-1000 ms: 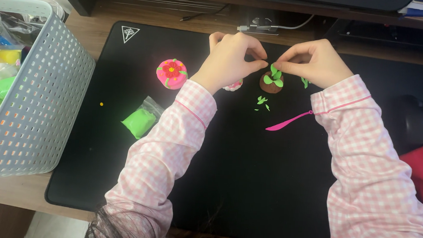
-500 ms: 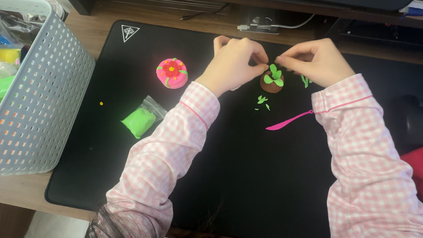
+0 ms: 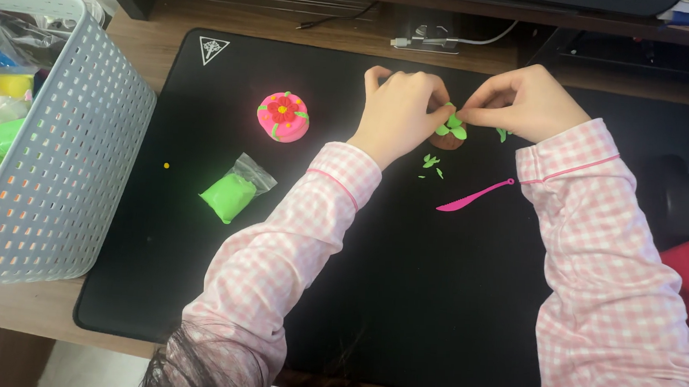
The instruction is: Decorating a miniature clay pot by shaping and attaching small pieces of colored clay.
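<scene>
Both hands meeting over one small brown clay ball [image 3: 447, 136] topped with green leaves [image 3: 452, 125], at the far middle of the black mat [image 3: 402, 299]. Left hand [image 3: 400, 114] curled around the ball's left side, fingertips touching it, thumb hidden under the knuckles; fingers drawn close, but whether clamped on the ball or only steadying it — cannot tell. Right hand [image 3: 522, 105] pinched narrow, thumb and forefinger tips [image 3: 465, 113] pressed together right at the leaves on top of the ball; what sits between them too small to make out. Ball resting on the mat, between the two hands, mostly showing on its near side.

Just beside the ball, toward the body: a scatter of green clay scraps [image 3: 431, 163], about four or five, loose on the mat. One more green bit [image 3: 502, 134] under the right hand's heel. One pink plastic knife [image 3: 474, 196] lying flat nearby, near the right sleeve, untouched.

Further left, well apart from the hands: one round pink clay cake [image 3: 283, 116] with a red flower and green trim on top. Nearer the body from it, one clear bag of bright green clay [image 3: 232, 193]. One tiny yellow speck [image 3: 166, 164] near the mat's left edge.

At far left, on the wooden table [image 3: 32, 307]: one grey perforated basket [image 3: 71, 171], several bags of coloured clay inside. Both sleeves pink-and-white checked.
</scene>
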